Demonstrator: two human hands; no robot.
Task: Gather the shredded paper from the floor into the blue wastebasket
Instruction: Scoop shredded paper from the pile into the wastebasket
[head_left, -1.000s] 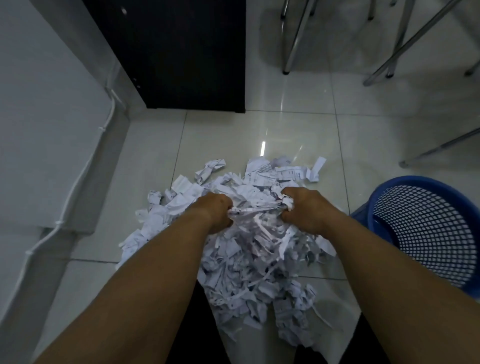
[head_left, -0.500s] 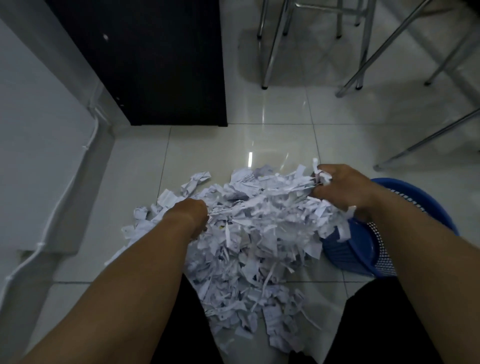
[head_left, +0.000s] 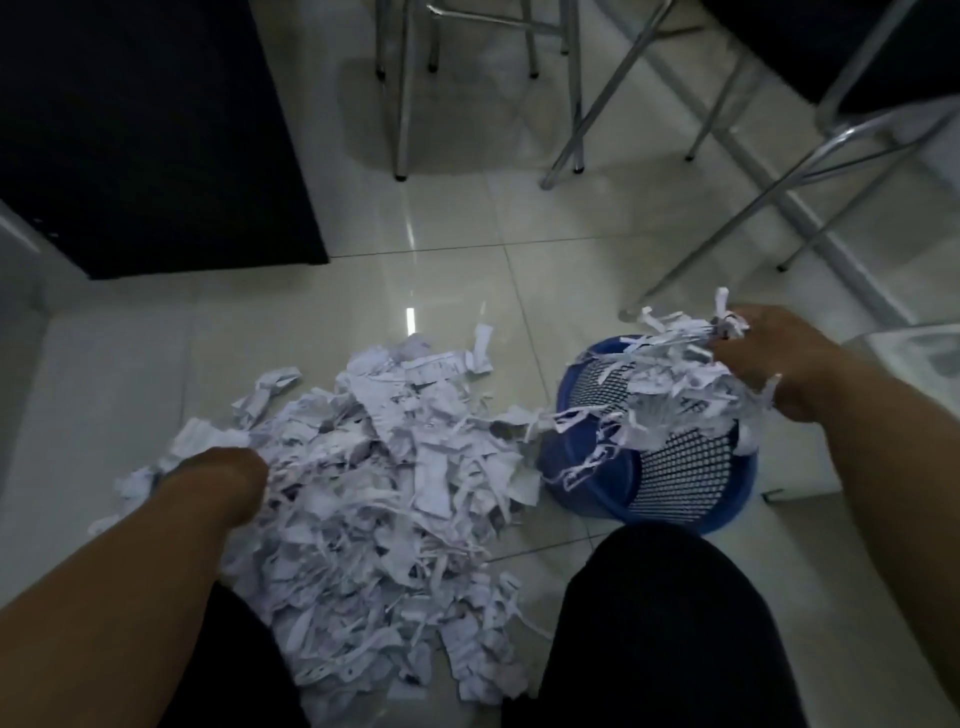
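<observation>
A big heap of white shredded paper (head_left: 379, 499) lies on the tiled floor between my knees. The blue mesh wastebasket (head_left: 680, 483) stands to its right, tilted toward the heap. My right hand (head_left: 763, 358) holds a bunch of shredded strips (head_left: 665, 384) right over the basket's mouth, and some strips hang down into it. My left hand (head_left: 218, 478) is dug into the left side of the heap, its fingers buried in paper and hidden from view.
A black cabinet (head_left: 156, 135) stands at the back left. Metal chair legs (head_left: 571, 88) cross the floor behind the basket. A pale object (head_left: 914, 353) sits at the far right edge. My dark-trousered knees (head_left: 660, 623) frame the heap.
My right hand has carried its bunch of strips to the right, from over the heap to above the basket. The left hand stays in the heap. The view has swung right.
</observation>
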